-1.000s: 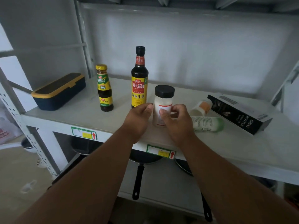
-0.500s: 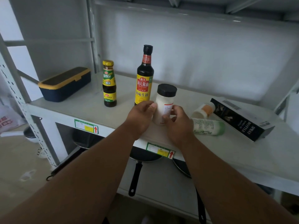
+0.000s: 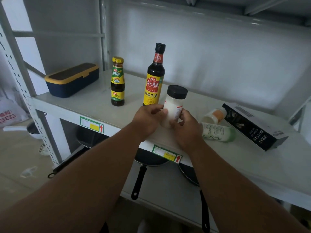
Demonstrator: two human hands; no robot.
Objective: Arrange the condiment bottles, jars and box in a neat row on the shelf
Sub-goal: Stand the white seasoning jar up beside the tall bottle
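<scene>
I had the jar (image 3: pixel 174 106) pinched between both hands, left hand (image 3: pixel 148 120) on its left side, right hand (image 3: pixel 184 127) on its right, fingers curled against the lower body. It stood near the shelf's (image 3: pixel 84 106) front edge, long axis leaning slightly right, black cap up, just right of the soy bottle (image 3: pixel 154 78). The two bottles lying flat, the green one (image 3: pixel 218 132) and the orange one (image 3: pixel 214 115), were nearer my right hand, I judged.
</scene>
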